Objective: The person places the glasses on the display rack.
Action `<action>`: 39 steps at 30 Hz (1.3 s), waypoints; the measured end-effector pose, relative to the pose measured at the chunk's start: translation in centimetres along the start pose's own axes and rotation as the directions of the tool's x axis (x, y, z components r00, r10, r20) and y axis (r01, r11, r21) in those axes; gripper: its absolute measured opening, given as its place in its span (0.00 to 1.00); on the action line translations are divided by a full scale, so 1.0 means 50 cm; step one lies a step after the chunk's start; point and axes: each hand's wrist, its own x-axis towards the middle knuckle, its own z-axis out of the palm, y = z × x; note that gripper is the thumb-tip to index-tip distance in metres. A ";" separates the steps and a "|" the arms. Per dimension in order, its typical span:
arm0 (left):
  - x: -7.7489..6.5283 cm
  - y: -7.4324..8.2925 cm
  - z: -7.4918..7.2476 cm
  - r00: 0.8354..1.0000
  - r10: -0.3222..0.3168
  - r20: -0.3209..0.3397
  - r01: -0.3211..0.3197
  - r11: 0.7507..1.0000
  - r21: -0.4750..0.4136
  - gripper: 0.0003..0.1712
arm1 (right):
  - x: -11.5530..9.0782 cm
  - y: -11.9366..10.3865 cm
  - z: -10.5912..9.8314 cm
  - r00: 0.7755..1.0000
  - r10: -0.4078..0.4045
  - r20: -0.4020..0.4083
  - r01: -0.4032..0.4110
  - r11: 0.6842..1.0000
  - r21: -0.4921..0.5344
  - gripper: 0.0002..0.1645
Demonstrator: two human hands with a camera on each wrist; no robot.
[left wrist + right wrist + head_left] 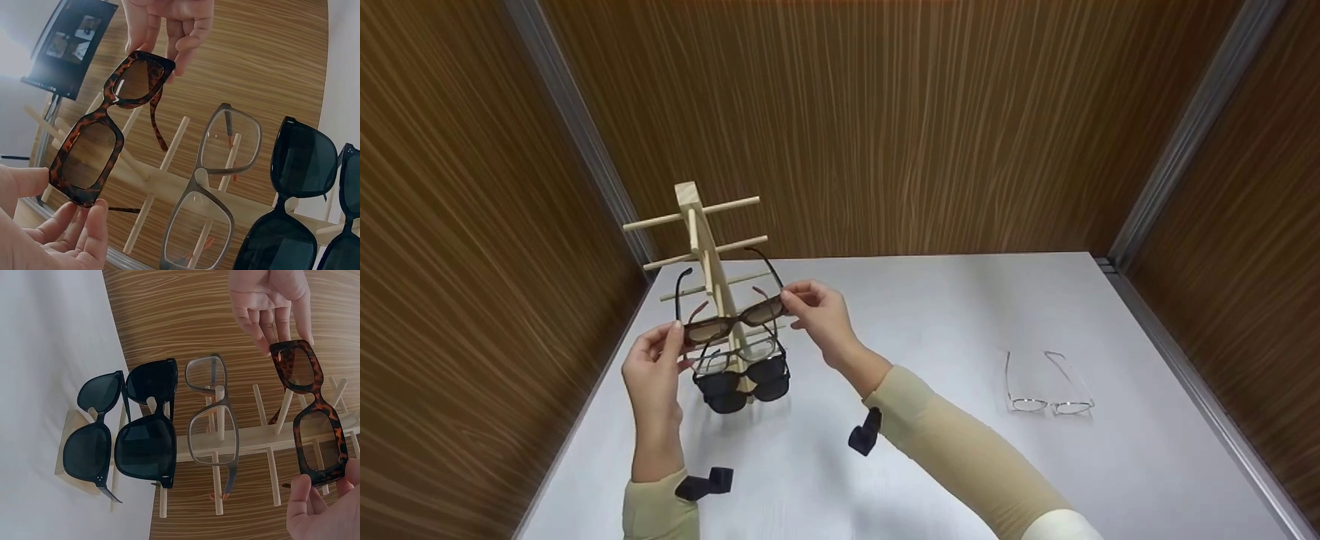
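Both hands hold a pair of tortoiseshell sunglasses (pixel 737 319) with brown lenses, temples unfolded and pointing toward a wooden display stand (pixel 687 196). My left hand (pixel 654 367) pinches one outer corner of the frame, and my right hand (pixel 826 319) pinches the other. In the right wrist view the sunglasses (pixel 318 395) stand in front of the stand's upper pegs. Grey-framed clear glasses (pixel 201 175) hang on pegs lower down. Below those hang two pairs of black sunglasses, an upper pair (pixel 145 447) and a lower pair (pixel 87 450).
Thin-rimmed clear glasses (pixel 1050 406) lie unfolded on the white table (pixel 930 360) at the right. Bare pegs (pixel 731 204) stick out near the stand's top. Wood-grain panels (pixel 885 135) enclose the back and sides. A dark screen (pixel 73 48) shows in the left wrist view.
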 end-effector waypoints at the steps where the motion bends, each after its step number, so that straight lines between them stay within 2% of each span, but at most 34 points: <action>1: 0.001 0.000 0.000 1.000 -0.003 -0.004 0.003 1.000 0.002 0.18 | 0.001 0.000 0.002 1.000 0.003 -0.004 -0.003 1.000 0.000 0.11; 5: 0.000 0.002 -0.006 1.000 -0.018 -0.017 0.018 1.000 0.014 0.18 | 0.000 0.003 0.008 1.000 0.024 0.001 -0.024 1.000 -0.003 0.11; 11: -0.010 0.011 -0.015 0.999 -0.037 -0.024 0.037 0.999 -0.024 0.18 | -0.007 0.007 0.010 0.999 0.048 0.027 -0.048 0.999 0.012 0.12; 19: 0.005 0.016 -0.021 0.999 0.001 -0.037 -0.002 0.999 -0.045 0.16 | -0.005 -0.001 0.020 0.998 0.026 0.051 -0.026 1.000 0.005 0.12; 28: 0.029 -0.005 -0.024 0.998 -0.061 -0.021 0.060 0.996 -0.059 0.17 | 0.002 0.009 0.025 0.994 0.074 0.086 -0.079 0.995 0.060 0.16; 31: 0.032 -0.011 -0.022 0.998 -0.065 -0.020 0.064 0.997 -0.048 0.16 | 0.004 0.010 0.023 0.992 0.087 0.090 -0.096 0.991 0.090 0.17; 39: 0.036 -0.022 -0.019 0.997 -0.072 -0.014 0.071 0.997 -0.043 0.15 | 0.005 0.016 0.020 0.991 0.100 0.093 -0.109 0.990 0.093 0.19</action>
